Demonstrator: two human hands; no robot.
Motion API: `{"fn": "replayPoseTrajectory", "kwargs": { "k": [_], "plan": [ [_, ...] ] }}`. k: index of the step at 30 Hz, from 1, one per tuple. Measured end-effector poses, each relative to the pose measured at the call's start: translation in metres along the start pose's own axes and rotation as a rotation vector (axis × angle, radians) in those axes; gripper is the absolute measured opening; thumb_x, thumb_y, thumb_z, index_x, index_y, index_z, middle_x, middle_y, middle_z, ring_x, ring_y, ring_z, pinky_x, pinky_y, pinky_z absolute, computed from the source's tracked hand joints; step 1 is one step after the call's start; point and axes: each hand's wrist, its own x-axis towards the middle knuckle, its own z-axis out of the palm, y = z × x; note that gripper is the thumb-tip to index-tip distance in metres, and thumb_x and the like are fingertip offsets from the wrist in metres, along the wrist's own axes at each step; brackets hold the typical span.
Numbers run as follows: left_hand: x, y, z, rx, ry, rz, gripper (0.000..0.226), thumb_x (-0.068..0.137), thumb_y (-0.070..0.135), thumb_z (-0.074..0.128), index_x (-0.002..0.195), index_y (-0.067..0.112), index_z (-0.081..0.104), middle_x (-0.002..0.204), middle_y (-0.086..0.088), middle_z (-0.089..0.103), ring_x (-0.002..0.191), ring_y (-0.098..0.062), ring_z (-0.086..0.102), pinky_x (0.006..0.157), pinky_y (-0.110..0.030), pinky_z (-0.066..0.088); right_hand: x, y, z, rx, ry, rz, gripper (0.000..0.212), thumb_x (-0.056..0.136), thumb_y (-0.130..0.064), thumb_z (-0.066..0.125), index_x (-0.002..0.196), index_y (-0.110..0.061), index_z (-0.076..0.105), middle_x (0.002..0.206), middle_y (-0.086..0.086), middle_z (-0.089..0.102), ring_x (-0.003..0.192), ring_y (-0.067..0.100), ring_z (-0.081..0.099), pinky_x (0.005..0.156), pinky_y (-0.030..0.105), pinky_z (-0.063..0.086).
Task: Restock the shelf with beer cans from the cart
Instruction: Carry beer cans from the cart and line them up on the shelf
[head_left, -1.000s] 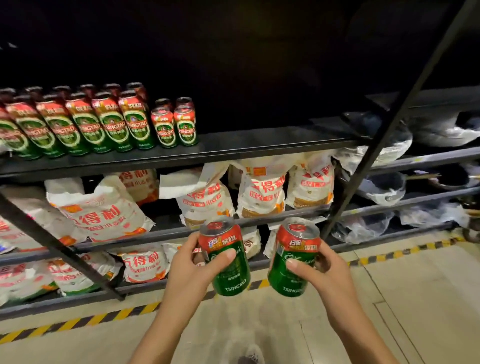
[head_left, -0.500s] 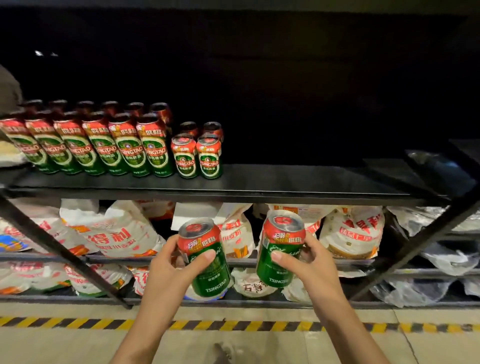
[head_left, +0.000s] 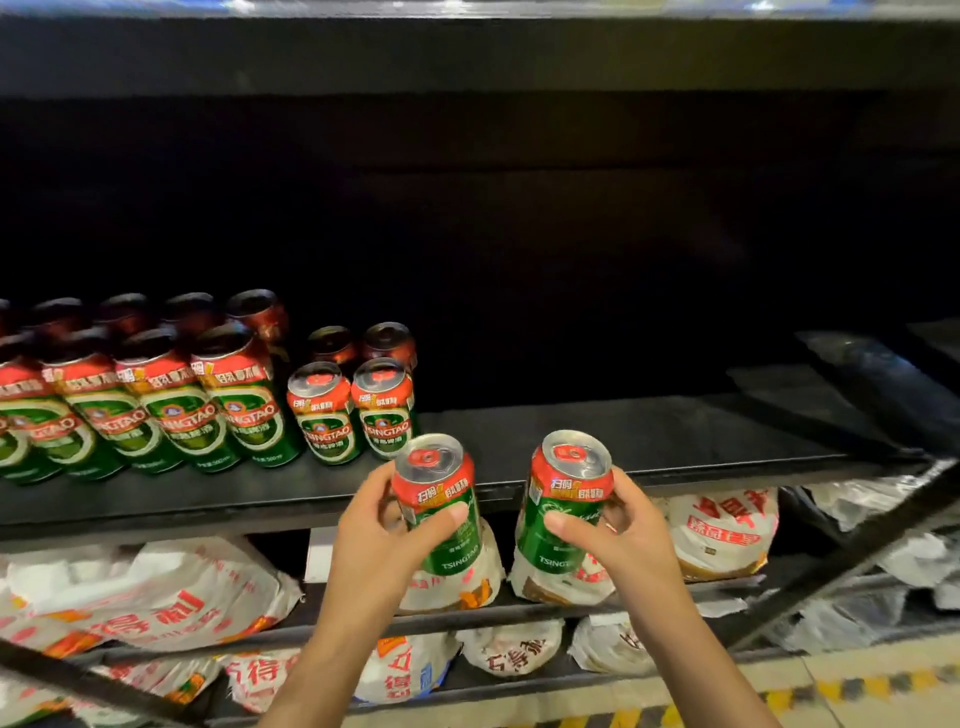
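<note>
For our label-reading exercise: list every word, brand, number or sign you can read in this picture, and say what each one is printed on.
"TSINGTAO": green-and-red beer cans standing on the black metal shelf, for example the short can.
"TSING": partly covered, low on the green can held by the left hand.
"TSING": cut off, low on the green can held by the right hand.
Chinese characters on the cans' red bands and white sacks below: too blurred.

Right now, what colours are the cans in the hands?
Green bodies, red top bands, seen in head view: left can, right can.

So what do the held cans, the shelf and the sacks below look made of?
Cans: likely aluminium, with bare silvery tops and glossy printed sides.
Shelf: dark, matte board, probably painted metal; hard to tell.
Sacks: look like thin white printed plastic, crinkled and slightly shiny.
</note>
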Motion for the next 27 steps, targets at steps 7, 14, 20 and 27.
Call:
{"fn": "replayPoseTrajectory", "kwargs": {
  "k": [7, 14, 20, 27],
  "plan": [
    [0.052, -0.003, 0.04, -0.031, -0.031, 0.025, 0.064, 0.068, 0.009, 0.08, 0.126, 0.019, 0.055, 0.118, 0.003, 0.064, 0.102, 0.001, 0.061, 0.08, -0.008, 0.048, 0.045, -0.002, -0.007, -0.004, -0.018, -0.044, 0.06, 0.061, -0.016, 0.086, 0.115, -0.023, 0.06, 0.104, -0.008, 0.071, 0.098, 0.005, 0.065, 0.085, 0.023, 0.053],
    [0.085, -0.004, 0.06, -0.023, 0.021, 0.08, 0.053, 0.071, 0.017, 0.08, 0.113, 0.039, 0.056, 0.116, 0.005, 0.06, 0.102, 0.004, 0.059, 0.084, -0.013, 0.048, 0.092, 0.004, -0.004, -0.011, -0.065, -0.106, 0.06, 0.07, -0.004, 0.079, 0.123, -0.019, 0.056, 0.117, -0.003, 0.066, 0.105, 0.004, 0.063, 0.086, 0.015, 0.05],
    [0.104, -0.019, 0.07, 0.012, 0.066, 0.099, 0.061, 0.07, 0.026, 0.081, 0.125, 0.028, 0.055, 0.119, 0.001, 0.058, 0.109, -0.005, 0.058, 0.095, -0.028, 0.048, 0.117, 0.011, 0.0, -0.021, -0.095, -0.135, 0.062, 0.072, -0.004, 0.078, 0.127, -0.019, 0.053, 0.12, -0.005, 0.064, 0.109, 0.004, 0.061, 0.084, 0.014, 0.05],
    [0.106, -0.024, 0.079, -0.034, 0.134, 0.152, 0.057, 0.072, 0.019, 0.078, 0.117, 0.041, 0.051, 0.116, 0.01, 0.053, 0.106, 0.005, 0.056, 0.086, -0.01, 0.045, 0.131, 0.019, -0.001, -0.041, -0.114, -0.15, 0.063, 0.073, -0.006, 0.077, 0.128, -0.02, 0.051, 0.121, -0.005, 0.063, 0.11, 0.004, 0.06, 0.088, 0.016, 0.05]
  ]
}}
